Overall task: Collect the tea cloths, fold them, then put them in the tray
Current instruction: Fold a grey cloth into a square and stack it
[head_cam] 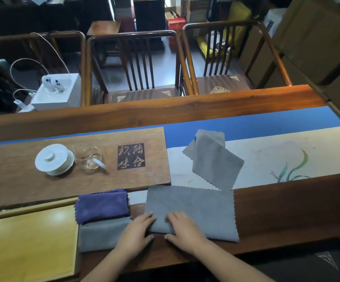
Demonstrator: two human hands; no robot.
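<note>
A grey tea cloth lies folded flat on the table's near edge. My left hand rests on its left end and my right hand presses on its near-left part, fingers spread. A second grey cloth lies loosely crumpled on the runner behind it. To the left, a folded purple cloth and a folded grey cloth sit side by side next to the yellow wooden tray.
A wooden tea board carries a white lidded cup and a glass pitcher. A blue and cream runner covers the table. Wooden chairs stand behind the table.
</note>
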